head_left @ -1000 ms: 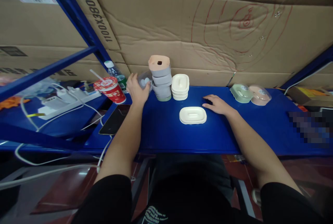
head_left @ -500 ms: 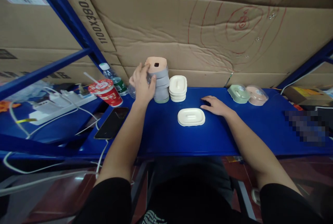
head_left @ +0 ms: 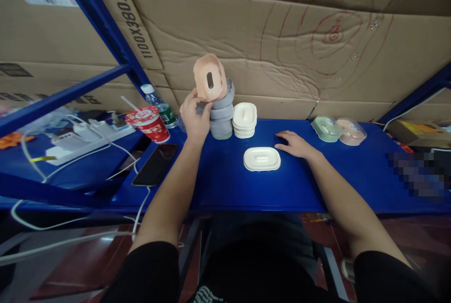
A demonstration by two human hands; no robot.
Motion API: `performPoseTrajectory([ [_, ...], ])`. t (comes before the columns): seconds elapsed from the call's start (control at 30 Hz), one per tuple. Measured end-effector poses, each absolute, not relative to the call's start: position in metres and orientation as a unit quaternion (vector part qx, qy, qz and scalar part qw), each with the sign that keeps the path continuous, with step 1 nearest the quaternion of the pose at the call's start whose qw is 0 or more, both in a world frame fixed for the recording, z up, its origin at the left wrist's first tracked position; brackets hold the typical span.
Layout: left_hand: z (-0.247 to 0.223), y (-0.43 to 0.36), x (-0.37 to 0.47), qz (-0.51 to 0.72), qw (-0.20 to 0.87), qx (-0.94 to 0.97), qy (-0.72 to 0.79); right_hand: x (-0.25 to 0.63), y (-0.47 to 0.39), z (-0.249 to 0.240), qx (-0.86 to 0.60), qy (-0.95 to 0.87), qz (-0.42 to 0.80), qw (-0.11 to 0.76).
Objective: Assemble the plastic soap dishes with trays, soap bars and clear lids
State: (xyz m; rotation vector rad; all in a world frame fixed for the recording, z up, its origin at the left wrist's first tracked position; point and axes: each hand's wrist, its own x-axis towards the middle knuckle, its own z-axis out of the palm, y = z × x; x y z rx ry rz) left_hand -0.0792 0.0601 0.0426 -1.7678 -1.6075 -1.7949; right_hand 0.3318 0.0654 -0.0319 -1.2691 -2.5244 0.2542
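My left hand (head_left: 196,116) pinches the lower edge of a peach plastic piece (head_left: 219,88), which is tilted up above a stack of grey pieces (head_left: 221,114) and has a dark slot in its middle. To the right of that stack stands a pile of cream pieces (head_left: 244,116). Another cream piece (head_left: 261,159) lies flat nearer the front. My right hand (head_left: 293,144) rests on the blue table (head_left: 225,190) with its fingers apart, holding nothing, just right of that cream piece.
A green case (head_left: 326,129) and a pink case (head_left: 351,131) with clear covers sit at the back right. On the left are a red cup (head_left: 150,127) with a straw, a bottle (head_left: 162,109), a black phone (head_left: 155,165) and a white power strip (head_left: 88,143) with cables.
The peach piece, which lay on top of the grey stack, is now lifted and tipped up in my left hand. The whole view has shifted slightly. My right hand stays where it was on the table.
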Motion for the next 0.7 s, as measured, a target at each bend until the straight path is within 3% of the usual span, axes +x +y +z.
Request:
performPoseTrajectory([
  [0.37, 0.043, 0.042, -0.077, -0.657, 0.144, -0.559, -0.485, 0.328, 0.061, -0.025, -0.442, -0.877, 0.095, 0.165],
  [0.57, 0.027, 0.022, -0.048, -0.688, 0.051, -0.599, -0.406, 0.322, 0.047, -0.005, -0.431, -0.846, 0.088, 0.300],
  [0.7, 0.023, -0.005, -0.006, -0.597, -0.166, -0.728, -0.295, 0.310, 0.032, 0.011, -0.414, -0.818, 0.056, 0.396],
])
